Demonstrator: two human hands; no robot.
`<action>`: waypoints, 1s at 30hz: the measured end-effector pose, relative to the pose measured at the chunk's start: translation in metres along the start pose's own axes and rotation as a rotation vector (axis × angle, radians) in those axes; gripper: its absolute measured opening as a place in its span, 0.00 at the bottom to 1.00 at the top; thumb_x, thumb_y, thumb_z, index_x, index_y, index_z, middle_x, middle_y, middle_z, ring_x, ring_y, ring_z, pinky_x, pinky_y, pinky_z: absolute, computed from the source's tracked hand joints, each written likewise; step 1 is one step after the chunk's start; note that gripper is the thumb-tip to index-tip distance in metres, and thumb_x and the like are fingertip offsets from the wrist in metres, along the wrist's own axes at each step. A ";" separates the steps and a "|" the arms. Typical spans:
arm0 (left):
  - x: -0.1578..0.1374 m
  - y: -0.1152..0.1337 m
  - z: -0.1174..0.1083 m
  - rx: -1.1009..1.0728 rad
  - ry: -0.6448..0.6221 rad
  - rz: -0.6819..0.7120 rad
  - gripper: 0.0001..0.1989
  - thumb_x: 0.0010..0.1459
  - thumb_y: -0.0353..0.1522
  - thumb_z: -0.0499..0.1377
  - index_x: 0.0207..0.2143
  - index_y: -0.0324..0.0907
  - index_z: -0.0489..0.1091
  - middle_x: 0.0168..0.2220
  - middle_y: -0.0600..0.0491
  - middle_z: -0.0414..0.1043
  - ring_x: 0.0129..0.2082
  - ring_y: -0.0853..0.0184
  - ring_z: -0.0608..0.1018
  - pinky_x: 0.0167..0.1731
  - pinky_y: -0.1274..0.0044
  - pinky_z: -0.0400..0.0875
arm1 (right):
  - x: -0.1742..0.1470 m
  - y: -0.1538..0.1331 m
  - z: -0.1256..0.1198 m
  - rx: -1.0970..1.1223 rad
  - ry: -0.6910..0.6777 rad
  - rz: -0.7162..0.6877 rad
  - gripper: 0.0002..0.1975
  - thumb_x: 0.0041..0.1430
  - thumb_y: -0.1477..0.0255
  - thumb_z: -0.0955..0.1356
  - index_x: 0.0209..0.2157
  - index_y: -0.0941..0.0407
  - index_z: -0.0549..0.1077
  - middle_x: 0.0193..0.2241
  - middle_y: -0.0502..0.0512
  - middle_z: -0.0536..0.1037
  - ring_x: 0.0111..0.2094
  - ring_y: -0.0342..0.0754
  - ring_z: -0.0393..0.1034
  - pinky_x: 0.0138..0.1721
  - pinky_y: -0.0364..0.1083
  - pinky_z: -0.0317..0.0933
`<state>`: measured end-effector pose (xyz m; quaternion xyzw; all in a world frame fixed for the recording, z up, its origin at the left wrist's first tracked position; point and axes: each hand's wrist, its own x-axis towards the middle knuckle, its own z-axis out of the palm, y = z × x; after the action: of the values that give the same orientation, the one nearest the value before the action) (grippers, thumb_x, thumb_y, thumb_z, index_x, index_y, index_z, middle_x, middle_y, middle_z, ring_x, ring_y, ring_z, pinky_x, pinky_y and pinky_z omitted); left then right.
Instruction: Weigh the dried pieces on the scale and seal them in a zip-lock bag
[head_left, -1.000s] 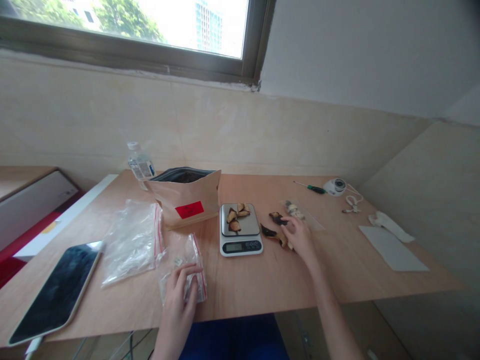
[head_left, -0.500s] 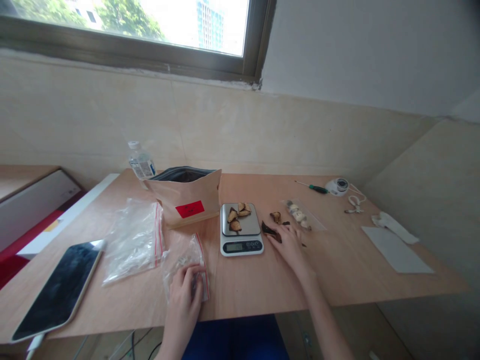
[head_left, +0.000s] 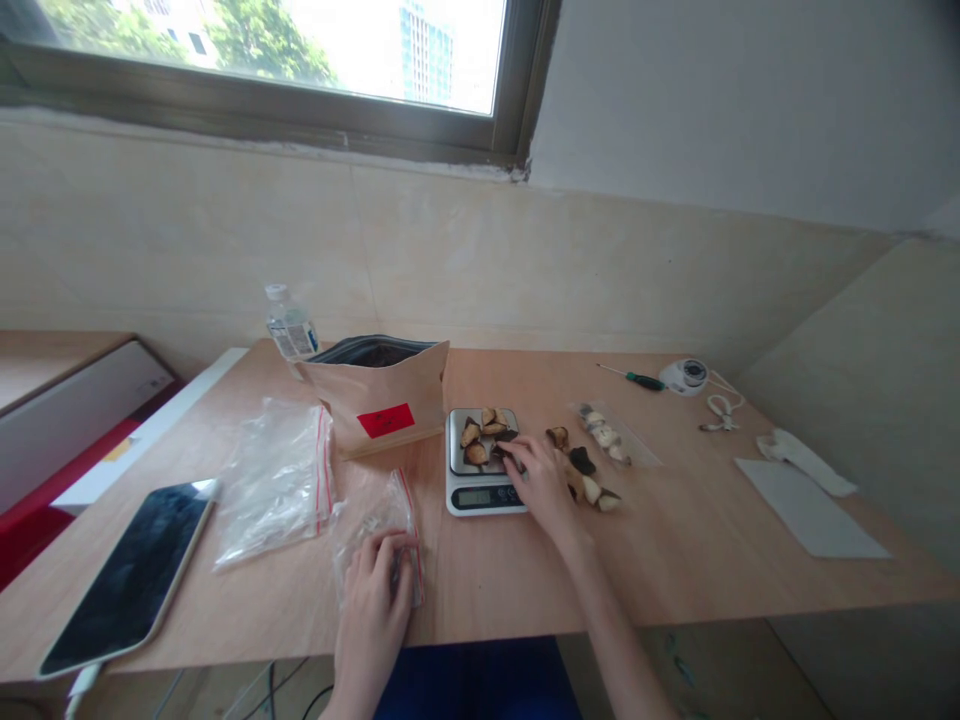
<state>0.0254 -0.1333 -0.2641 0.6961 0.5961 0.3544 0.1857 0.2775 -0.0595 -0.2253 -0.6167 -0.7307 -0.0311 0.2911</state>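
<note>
A white digital scale [head_left: 486, 497] stands mid-table, with several dried brown slices, perhaps mushroom [head_left: 475, 453], on its metal plate. My right hand [head_left: 541, 482] reaches over the plate's right side, its fingers closed on a dark dried slice [head_left: 504, 446]. Just right of the scale, more dried slices [head_left: 582, 461] lie loose on the wood, partly hidden by this hand. My left hand [head_left: 379, 585] rests with bent fingers on a small clear zip bag [head_left: 375, 520] with a red seal strip, gripping its near part. What lies under those fingers is mostly hidden.
Behind stands an open brown pouch [head_left: 397, 390] with a red label, beside a plastic bottle [head_left: 291, 325]. Clear bags [head_left: 274, 480] and a tablet-like device [head_left: 131, 575] lie left. At right are a bag of pale pieces [head_left: 604, 432], a screwdriver [head_left: 643, 381], a camera [head_left: 684, 376] and white paper [head_left: 810, 510].
My right hand has moved left from the loose slices to the scale, bringing a dark slice onto or just above the plate. My left hand stays on the zip bag.
</note>
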 end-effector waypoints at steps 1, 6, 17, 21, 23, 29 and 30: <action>0.000 0.000 0.000 -0.003 0.000 0.000 0.11 0.61 0.36 0.49 0.37 0.45 0.70 0.41 0.49 0.70 0.41 0.59 0.73 0.41 0.65 0.68 | -0.004 0.001 0.000 0.033 0.004 -0.004 0.14 0.62 0.73 0.63 0.48 0.51 0.72 0.42 0.56 0.74 0.44 0.53 0.67 0.44 0.51 0.58; 0.001 0.001 0.001 0.007 0.002 -0.007 0.10 0.61 0.36 0.49 0.37 0.46 0.70 0.41 0.50 0.70 0.41 0.58 0.72 0.42 0.64 0.67 | -0.039 0.016 -0.003 0.204 0.158 0.115 0.15 0.63 0.73 0.60 0.48 0.52 0.71 0.43 0.58 0.72 0.47 0.52 0.67 0.49 0.52 0.60; 0.001 0.001 0.003 -0.015 0.028 -0.067 0.10 0.61 0.38 0.50 0.39 0.45 0.67 0.37 0.49 0.71 0.39 0.58 0.73 0.40 0.64 0.66 | -0.067 0.022 0.004 0.197 0.227 0.196 0.12 0.59 0.77 0.60 0.36 0.55 0.74 0.38 0.58 0.73 0.41 0.52 0.68 0.42 0.50 0.63; 0.001 0.000 0.005 -0.029 0.046 -0.101 0.12 0.60 0.40 0.50 0.40 0.44 0.67 0.36 0.49 0.71 0.38 0.58 0.73 0.39 0.65 0.66 | -0.067 0.023 0.003 0.220 0.207 0.237 0.13 0.60 0.76 0.60 0.35 0.55 0.75 0.38 0.58 0.73 0.42 0.52 0.67 0.43 0.50 0.63; 0.000 0.000 0.006 -0.032 0.052 -0.105 0.12 0.60 0.40 0.50 0.40 0.44 0.67 0.36 0.49 0.71 0.38 0.57 0.73 0.39 0.64 0.66 | -0.068 0.024 0.001 0.234 0.204 0.249 0.13 0.60 0.76 0.59 0.35 0.55 0.75 0.38 0.58 0.72 0.43 0.52 0.68 0.44 0.50 0.62; 0.001 0.001 0.006 -0.020 0.055 -0.094 0.12 0.60 0.40 0.50 0.41 0.44 0.67 0.36 0.49 0.71 0.38 0.58 0.73 0.39 0.64 0.66 | -0.067 0.024 0.001 0.243 0.226 0.255 0.13 0.59 0.76 0.59 0.34 0.54 0.75 0.37 0.58 0.72 0.42 0.52 0.68 0.43 0.51 0.63; 0.001 0.002 0.006 -0.015 0.054 -0.092 0.12 0.60 0.39 0.50 0.41 0.44 0.67 0.36 0.49 0.71 0.38 0.58 0.73 0.40 0.64 0.66 | -0.067 0.024 0.001 0.246 0.230 0.256 0.13 0.59 0.76 0.59 0.34 0.54 0.75 0.37 0.58 0.72 0.42 0.53 0.68 0.43 0.51 0.63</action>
<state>0.0306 -0.1315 -0.2666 0.6568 0.6294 0.3686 0.1910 0.3035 -0.1127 -0.2645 -0.6566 -0.6068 0.0255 0.4472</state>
